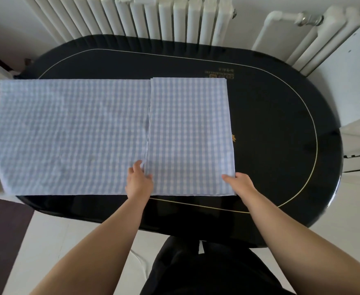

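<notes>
Cloth (79,135) on black table (270,124) by radiator (153,18); R fingers (227,177) pinch corner, L fingers (137,166) under fold, grip unclear.

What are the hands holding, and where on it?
Both hold the checked cloth by its folded-over layer near the front: left hand at the layer's left edge, right hand at its right edge, thumb on top.

Black oval table (281,124) sitting against white radiator (153,18); white cabinet (355,81) standing right, pipe valve (309,19) showing above it.
</notes>
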A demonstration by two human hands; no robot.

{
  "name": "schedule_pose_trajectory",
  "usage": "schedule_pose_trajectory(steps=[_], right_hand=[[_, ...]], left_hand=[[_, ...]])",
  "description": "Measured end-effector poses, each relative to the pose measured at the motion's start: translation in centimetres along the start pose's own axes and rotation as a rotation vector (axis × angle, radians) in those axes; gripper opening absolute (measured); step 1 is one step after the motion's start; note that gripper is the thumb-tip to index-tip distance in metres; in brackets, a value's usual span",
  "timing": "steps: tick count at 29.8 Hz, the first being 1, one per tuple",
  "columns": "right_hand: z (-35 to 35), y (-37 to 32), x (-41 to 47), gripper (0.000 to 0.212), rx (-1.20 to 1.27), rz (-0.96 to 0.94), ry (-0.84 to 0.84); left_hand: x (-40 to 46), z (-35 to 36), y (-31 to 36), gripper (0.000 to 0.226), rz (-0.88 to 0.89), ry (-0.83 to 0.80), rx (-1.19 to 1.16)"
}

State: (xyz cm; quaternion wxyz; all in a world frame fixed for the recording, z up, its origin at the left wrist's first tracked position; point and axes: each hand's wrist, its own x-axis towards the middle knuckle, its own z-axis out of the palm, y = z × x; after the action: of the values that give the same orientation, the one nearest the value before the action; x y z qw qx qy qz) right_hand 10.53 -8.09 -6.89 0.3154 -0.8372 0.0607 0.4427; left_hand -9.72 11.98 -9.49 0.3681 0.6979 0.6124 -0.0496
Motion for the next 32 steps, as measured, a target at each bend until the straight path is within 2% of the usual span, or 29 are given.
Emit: schedule_pose_trajectory(steps=[2, 3, 5, 8, 11, 13, 15, 17, 19, 21, 22, 25, 26, 28, 29, 30, 32], right_hand=[[-0.7, -0.3, -0.1, 0.018, -0.032, -0.041, -0.054], [-1.2, -0.5, 0.0, 0.016, -0.04, -0.072, -0.03], [-3.2, -0.9, 0.3, 0.016, -0.015, -0.106, 0.09], [-7.9, -1.1, 1.6, 0.026, -0.026, -0.076, 0.268], [-10.6, -0.4, 2.9, 0.042, -0.321, 0.011, 0.403], [-9.2, 0.1, 3.0, 0.067, -0.586, -0.038, 0.46], [-5.5, 0.3, 1.9, 0.074, -0.808, -0.296, 0.35], [-0.5, 0.6, 0.2, 0.066, -0.936, -0.571, 0.07], [4.3, 1.0, -2.1, 0.064, -1.008, -0.713, -0.173], [8.1, 1.4, -4.0, 0.064, -1.089, -0.776, -0.312], [9.6, 1.6, -4.7, 0.064, -1.14, -0.79, -0.361], [12.3, 1.4, -6.1, 0.064, -1.264, -0.806, -0.438], [13.0, 1.0, -6.3, 0.065, -1.301, -0.82, -0.44], [14.1, 0.0, -6.6, 0.067, -1.363, -0.875, -0.454], [14.6, -0.5, -6.8, 0.068, -1.386, -0.907, -0.479], [15.3, -1.0, -7.0, 0.069, -1.401, -0.941, -0.511], [17.0, -1.9, -7.3, 0.07, -1.422, -1.008, -0.564]], left_hand=[[-1.4, 0.6, -0.9, 0.056, 0.167, 0.033, 0.24], [-2.2, 1.0, -1.3, 0.057, 0.265, 0.03, 0.365], [-3.6, 2.3, -1.6, 0.056, 0.431, -0.007, 0.501], [-5.2, 4.4, -0.3, 0.055, 0.602, -0.144, 0.566], [-6.7, 5.9, 1.6, 0.056, 0.701, -0.267, 0.574], [-7.4, 6.4, 2.0, 0.052, 0.68, -0.3, 0.54], [-8.0, 6.2, 1.6, 0.046, 0.656, -0.279, 0.492], [-8.4, 5.4, 0.0, 0.036, 0.651, -0.185, 0.466], [-8.5, 4.3, -2.4, 0.028, 0.557, -0.08, 0.422], [-8.7, 2.9, -4.6, 0.03, 0.281, 0.057, 0.312], [-8.7, 2.0, -5.5, 0.037, 0.076, 0.14, 0.193], [-8.0, -1.3, -8.0, 0.067, -0.641, 0.349, -0.423], [-7.6, -2.4, -9.0, 0.074, -0.764, 0.417, -0.722], [-6.6, -3.7, -11.1, 0.073, -0.881, 0.488, -1.1], [-5.9, -3.9, -12.3, 0.069, -0.894, 0.435, -1.166], [-5.7, -4.6, -12.7, 0.065, -0.829, 0.296, -1.196], [-4.8, -6.6, -14.1, 0.058, -0.756, 0.246, -1.304]])
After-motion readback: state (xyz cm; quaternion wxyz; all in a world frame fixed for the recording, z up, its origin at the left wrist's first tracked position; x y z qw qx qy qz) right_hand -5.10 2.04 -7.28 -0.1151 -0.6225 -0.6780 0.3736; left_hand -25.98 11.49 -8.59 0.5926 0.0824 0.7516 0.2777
